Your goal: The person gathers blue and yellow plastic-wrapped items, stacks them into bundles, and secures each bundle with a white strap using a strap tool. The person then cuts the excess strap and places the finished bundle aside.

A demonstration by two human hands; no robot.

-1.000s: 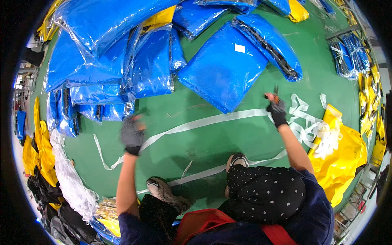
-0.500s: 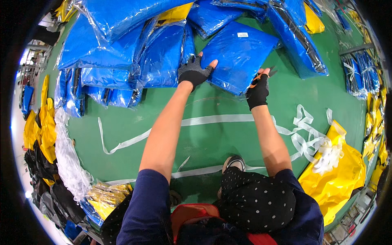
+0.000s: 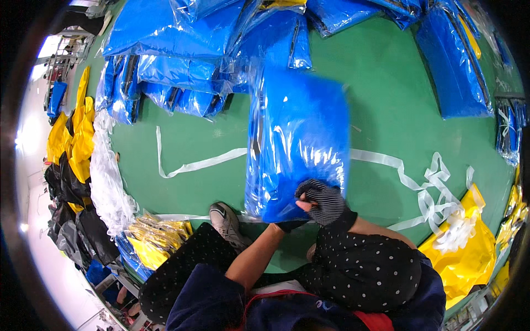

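A blue package (image 3: 301, 127) in clear plastic wrap, blurred by motion, stands raised before me with its near edge close to my knees. My left hand (image 3: 291, 225), in a dark fingerless glove, is at that near edge and holds it from below; its fingers are hidden behind the package. Over the package's lower right part is my right hand (image 3: 326, 205), in a grey-and-black striped fingerless glove. Its fingers are curled closed, and what they hold, if anything, does not show.
More wrapped blue packages (image 3: 165, 33) are piled at the far left, and another blue package (image 3: 452, 63) lies far right. White strips (image 3: 386, 160) run across the green floor (image 3: 381, 99). A yellow bag (image 3: 464, 248) lies at right, bundled yellow packets (image 3: 152, 243) near left.
The blue package has come off the floor toward me and turned. Both hands have drawn back near my knees. The orange-handled scissors in my right hand no longer show.
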